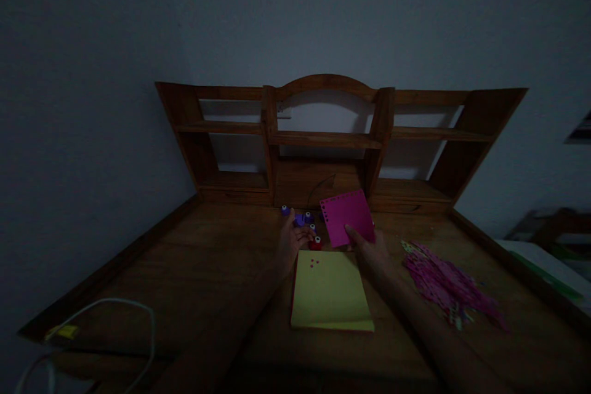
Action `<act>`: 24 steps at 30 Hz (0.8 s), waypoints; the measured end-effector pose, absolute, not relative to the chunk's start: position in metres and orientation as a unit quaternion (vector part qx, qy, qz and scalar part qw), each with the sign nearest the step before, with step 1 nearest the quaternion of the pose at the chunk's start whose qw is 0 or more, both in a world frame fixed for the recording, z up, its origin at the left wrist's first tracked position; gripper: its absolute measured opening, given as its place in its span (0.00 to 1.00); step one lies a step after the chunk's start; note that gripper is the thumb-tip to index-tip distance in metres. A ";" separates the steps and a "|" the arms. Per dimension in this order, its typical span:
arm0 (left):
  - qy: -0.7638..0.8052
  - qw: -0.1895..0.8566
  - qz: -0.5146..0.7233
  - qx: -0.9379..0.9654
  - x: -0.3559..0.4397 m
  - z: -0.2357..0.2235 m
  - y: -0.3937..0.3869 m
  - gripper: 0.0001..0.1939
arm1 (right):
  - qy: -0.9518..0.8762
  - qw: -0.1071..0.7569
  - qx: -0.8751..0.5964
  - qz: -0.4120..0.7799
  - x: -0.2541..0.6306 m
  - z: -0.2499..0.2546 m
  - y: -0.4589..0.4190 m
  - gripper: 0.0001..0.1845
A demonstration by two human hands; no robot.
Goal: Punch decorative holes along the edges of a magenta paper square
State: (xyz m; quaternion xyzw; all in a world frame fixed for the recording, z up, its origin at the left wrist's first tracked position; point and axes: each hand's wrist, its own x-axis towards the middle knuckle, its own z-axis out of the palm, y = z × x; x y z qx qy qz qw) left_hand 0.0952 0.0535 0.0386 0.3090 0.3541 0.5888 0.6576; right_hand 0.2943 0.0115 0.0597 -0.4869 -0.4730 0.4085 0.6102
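Above wooden desk (pixel 207 252), pink sheet (pixel 344 209) in right grip (pixel 373 249) at lower edge

We are seeing a wooden hutch (pixel 323 139) standing across the centre of the frame before a grey wall (pixel 295 12), an outlet (pixel 284 113) showing through its upper middle opening. At lower left, we are noticing a white cable (pixel 120 300) curving near a yellow object (pixel 67 332).

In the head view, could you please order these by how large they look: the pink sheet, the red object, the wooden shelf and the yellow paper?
1. Wooden shelf
2. Yellow paper
3. Pink sheet
4. Red object
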 end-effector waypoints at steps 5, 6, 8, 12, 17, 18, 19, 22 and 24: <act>0.343 0.657 0.603 0.295 0.095 0.037 0.054 0.23 | -0.479 0.597 -0.500 0.405 0.298 0.050 0.017 0.24; 0.343 0.658 0.602 0.295 0.095 0.036 0.054 0.24 | -0.483 0.596 -0.499 0.404 0.298 0.048 0.018 0.24; 0.340 0.651 0.609 0.299 0.095 0.035 0.053 0.24 | -0.487 0.595 -0.497 0.403 0.299 0.045 0.020 0.24; 0.339 0.629 0.628 0.309 0.096 0.033 0.053 0.25 | -0.490 0.598 -0.495 0.396 0.301 0.041 0.023 0.23; 0.344 0.630 0.621 0.315 0.098 0.034 0.055 0.20 | -0.509 0.581 -0.498 0.395 0.303 0.038 0.023 0.22; 0.338 0.624 0.624 0.326 0.099 0.034 0.055 0.19 | -0.509 0.579 -0.503 0.392 0.303 0.038 0.023 0.22; 0.332 0.619 0.626 0.338 0.099 0.035 0.054 0.19 | -0.508 0.578 -0.507 0.388 0.303 0.038 0.023 0.22; 0.314 0.614 0.630 0.357 0.100 0.035 0.052 0.17 | -0.503 0.583 -0.512 0.381 0.302 0.039 0.023 0.22; 0.307 0.615 0.629 0.363 0.100 0.034 0.051 0.17 | -0.502 0.586 -0.508 0.382 0.302 0.039 0.023 0.22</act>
